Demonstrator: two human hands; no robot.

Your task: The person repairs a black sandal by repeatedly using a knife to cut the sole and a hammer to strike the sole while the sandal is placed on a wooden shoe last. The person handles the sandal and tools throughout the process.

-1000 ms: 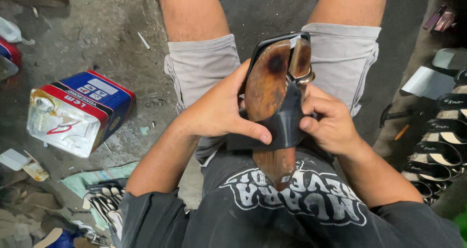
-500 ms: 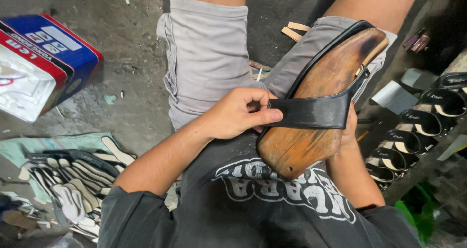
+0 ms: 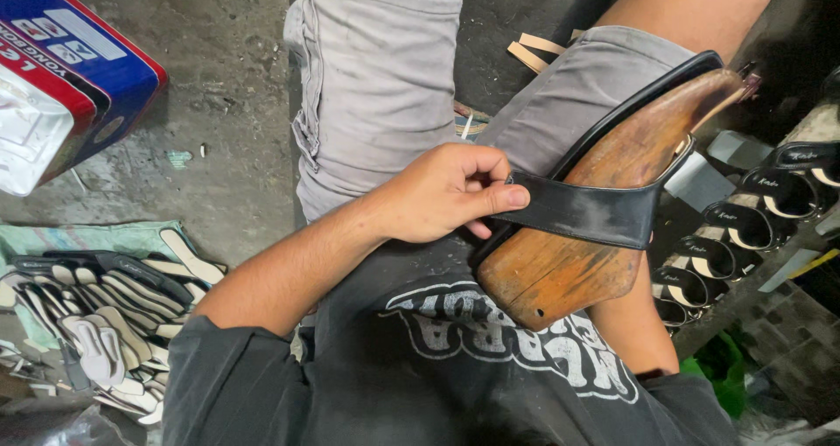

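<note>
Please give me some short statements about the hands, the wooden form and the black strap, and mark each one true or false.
1. The left hand pinches the black strap. True.
2. The strap lies across the wooden shoe form. True.
3. The right hand is in plain view on top of the form. False: it is hidden behind the form.
4. The form rests on the floor. False: it is held over the lap, above the grey shorts.
5. A red and blue box lies on the floor to the left. True.

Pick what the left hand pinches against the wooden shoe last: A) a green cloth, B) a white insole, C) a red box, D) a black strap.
D: the left hand pinches the black strap that runs across the wooden last.
</note>
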